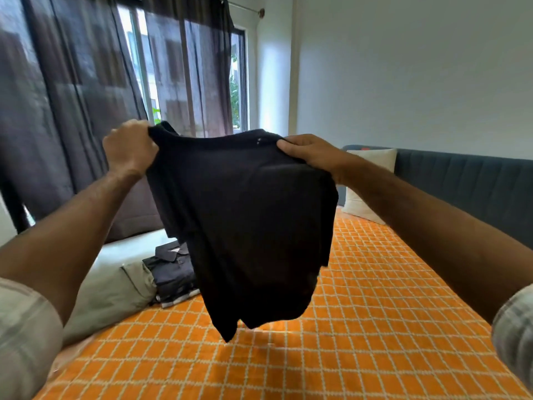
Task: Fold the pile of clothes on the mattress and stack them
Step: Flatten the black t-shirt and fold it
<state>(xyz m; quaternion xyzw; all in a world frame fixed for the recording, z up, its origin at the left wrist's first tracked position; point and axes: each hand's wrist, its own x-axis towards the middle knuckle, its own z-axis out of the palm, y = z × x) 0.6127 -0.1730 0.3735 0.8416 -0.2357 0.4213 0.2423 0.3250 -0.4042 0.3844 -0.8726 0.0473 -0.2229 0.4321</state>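
A black shirt hangs in the air above the mattress, which wears an orange cover with a white grid. My left hand grips its upper left corner and my right hand grips its upper right edge. The shirt's lower hem dangles just over the cover. Behind it, at the mattress's left edge, a stack of folded dark clothes lies partly hidden by the shirt, with a folded pale grey-green garment beside it.
A white pillow leans against the dark upholstered headboard at the right. Dark curtains cover a window on the left, beyond a strip of pale floor.
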